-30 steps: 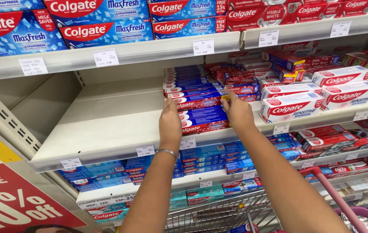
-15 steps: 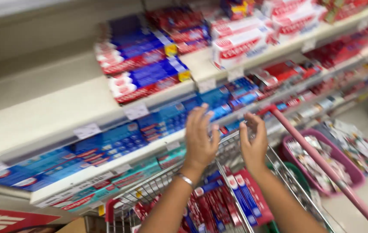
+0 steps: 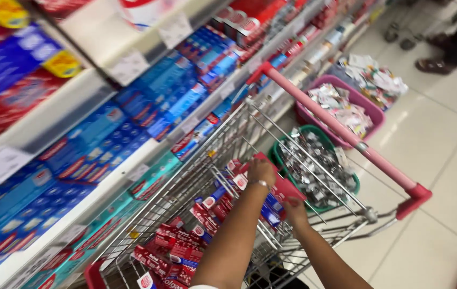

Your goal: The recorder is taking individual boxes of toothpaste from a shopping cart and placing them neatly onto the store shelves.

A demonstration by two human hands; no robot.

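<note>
**Both hands lifting a stack of boxes in the cart**

The left hand (image 3: 261, 172) and right hand (image 3: 295, 207) are gripping a stack of red toothpaste boxes (image 3: 281, 188) from opposite ends, fingers closed, keeping it together. It is sitting inside the wire cart (image 3: 223, 139), at 12 o'clock from the loose boxes (image 3: 177, 249).

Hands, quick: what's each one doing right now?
Left hand: closed on the far end of a stack of red toothpaste boxes in the cart.
Right hand: gripping the same stack's near end.
</note>
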